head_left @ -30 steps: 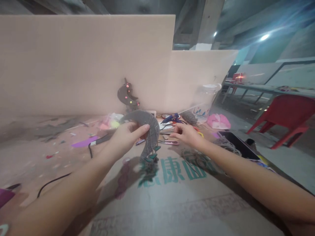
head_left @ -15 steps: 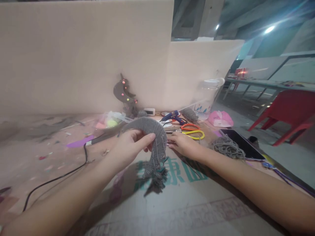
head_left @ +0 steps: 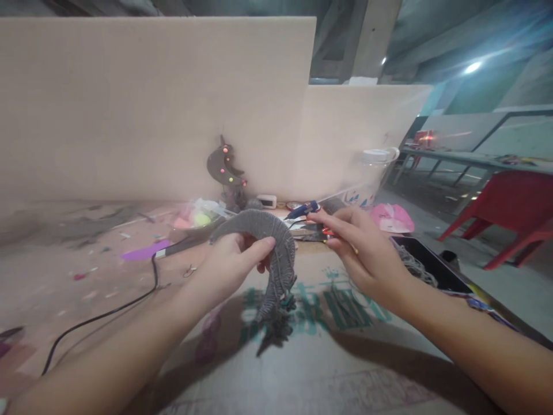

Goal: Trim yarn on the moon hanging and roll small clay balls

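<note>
My left hand is closed on a crescent moon wrapped in grey yarn, thumb on its front face. The moon hangs above the board with a shaggy grey tassel at its lower tip. My right hand is raised to the right with its fingers apart, holding nothing I can see. Its fingertips are close to a blue glue gun lying on the table; whether they touch the handle I cannot tell. Scissors with orange handles are mostly hidden behind these fingers.
A dark crescent with coloured dots stands against the pale panel. Behind the right hand are a clear lidded jar, a pink bag and a dark tablet with grey yarn. A black cable crosses the left side.
My right hand has lifted from the table beside the scissors and moved right and up toward the glue gun, its fingers spreading. My left hand keeps hold of the grey moon. The view has shifted slightly.
</note>
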Motion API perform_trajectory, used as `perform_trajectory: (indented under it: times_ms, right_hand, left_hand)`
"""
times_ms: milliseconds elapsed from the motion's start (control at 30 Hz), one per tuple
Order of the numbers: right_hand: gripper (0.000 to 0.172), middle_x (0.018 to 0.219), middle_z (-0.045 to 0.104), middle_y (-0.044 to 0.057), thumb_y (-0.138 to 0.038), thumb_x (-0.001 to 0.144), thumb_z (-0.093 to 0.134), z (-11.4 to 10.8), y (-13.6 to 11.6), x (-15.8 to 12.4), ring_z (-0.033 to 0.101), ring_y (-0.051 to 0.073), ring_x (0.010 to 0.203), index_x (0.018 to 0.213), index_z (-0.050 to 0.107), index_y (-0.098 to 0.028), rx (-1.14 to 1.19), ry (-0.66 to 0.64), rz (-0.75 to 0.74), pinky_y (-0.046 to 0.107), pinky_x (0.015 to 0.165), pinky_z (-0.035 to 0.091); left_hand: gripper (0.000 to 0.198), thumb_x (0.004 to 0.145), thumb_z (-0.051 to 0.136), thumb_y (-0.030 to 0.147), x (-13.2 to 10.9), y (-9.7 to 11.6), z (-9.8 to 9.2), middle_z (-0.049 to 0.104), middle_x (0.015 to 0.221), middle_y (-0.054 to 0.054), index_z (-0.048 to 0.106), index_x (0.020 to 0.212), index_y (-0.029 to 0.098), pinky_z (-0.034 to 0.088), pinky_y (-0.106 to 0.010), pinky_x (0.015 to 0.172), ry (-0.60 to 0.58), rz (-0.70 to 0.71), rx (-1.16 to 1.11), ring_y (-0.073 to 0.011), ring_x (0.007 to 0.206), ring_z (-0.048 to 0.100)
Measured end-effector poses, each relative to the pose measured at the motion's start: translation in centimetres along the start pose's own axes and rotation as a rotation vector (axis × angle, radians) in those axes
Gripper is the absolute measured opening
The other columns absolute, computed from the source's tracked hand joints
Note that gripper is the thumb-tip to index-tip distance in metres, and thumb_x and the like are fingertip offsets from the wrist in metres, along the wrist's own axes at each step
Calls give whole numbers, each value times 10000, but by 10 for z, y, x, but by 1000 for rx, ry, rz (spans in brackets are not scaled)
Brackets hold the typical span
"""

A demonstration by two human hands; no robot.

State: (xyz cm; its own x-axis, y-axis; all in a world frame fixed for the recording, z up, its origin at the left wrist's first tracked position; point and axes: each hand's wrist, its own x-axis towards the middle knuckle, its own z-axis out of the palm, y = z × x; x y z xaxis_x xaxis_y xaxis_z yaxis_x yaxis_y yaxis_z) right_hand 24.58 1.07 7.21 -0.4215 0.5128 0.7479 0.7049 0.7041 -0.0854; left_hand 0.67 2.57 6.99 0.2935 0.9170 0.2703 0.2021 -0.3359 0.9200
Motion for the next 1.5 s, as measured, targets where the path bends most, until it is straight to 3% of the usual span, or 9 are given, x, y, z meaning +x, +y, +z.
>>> perform_trajectory:
  times_ms: [200, 433, 567, 967, 1067, 1200, 1300, 1500]
  right_hand:
    - [339, 885, 591, 56, -163, 988, 463, 3, -3, -5, 559, 179, 776, 1281, 612, -249, -94, 73, -123, 305, 651, 469]
    - [282, 847, 617, 75, -147, 970, 497, 1, -9, -3, 554, 180, 733, 1213, 640, -164, -206, 95, -253, 293, 620, 463]
    - [271, 832, 622, 91, -134, 972, 494, 2, -8, -4, 547, 181, 719, 1200, 639, -119, -240, 99, -259, 295, 603, 457]
    - [240, 865, 633, 72, -116, 973, 491, 1, -10, -4, 567, 177, 767, 1153, 645, -151, -173, 99, -258, 289, 644, 464]
    - [264, 895, 623, 66, -163, 994, 466, -1, -10, -5, 573, 176, 786, 1193, 638, -186, -97, 81, -153, 293, 668, 468]
    - [295, 989, 639, 80, -359, 1020, 436, -8, -13, -3, 610, 200, 881, 1202, 612, -209, 170, 64, 175, 316, 740, 494]
    - [367, 823, 619, 34, -537, 957, 515, -10, -20, 1, 579, 176, 727, 1062, 656, -215, 376, -47, 381, 280, 621, 461]
    - [360, 810, 619, 21, -532, 934, 539, -2, -32, -1, 512, 134, 662, 964, 685, -203, 616, -190, 463, 262, 587, 403]
  left_hand:
    - [288, 856, 558, 402, -5, 2, -2, 596, 620, -2, 583, 669, 184, 434, -281, 594, -10, -60, 19, -152, 597, 545]
    - [258, 868, 556, 384, -7, 3, 2, 593, 636, 10, 569, 713, 179, 425, -267, 585, -36, -51, 15, -141, 603, 539]
    - [263, 870, 550, 383, -7, 6, 2, 595, 629, 10, 562, 700, 183, 437, -271, 589, -47, -39, 36, -143, 602, 543]
    - [233, 886, 555, 370, -9, 5, 1, 595, 648, 20, 577, 746, 184, 442, -264, 603, -69, -26, 19, -139, 621, 554]
    - [263, 894, 546, 382, -8, 3, 1, 592, 643, 20, 569, 721, 185, 441, -265, 609, -52, -34, 34, -138, 622, 554]
    - [261, 894, 545, 388, -7, 3, 2, 595, 638, 22, 583, 733, 187, 441, -262, 608, -28, -41, 45, -142, 626, 560]
    - [274, 885, 547, 394, -8, 5, 2, 602, 634, 18, 575, 704, 190, 449, -263, 617, -22, -54, 72, -144, 622, 564]
    - [301, 865, 539, 420, -15, 12, 5, 606, 621, 13, 572, 664, 199, 470, -268, 633, -15, -90, 172, -161, 634, 581]
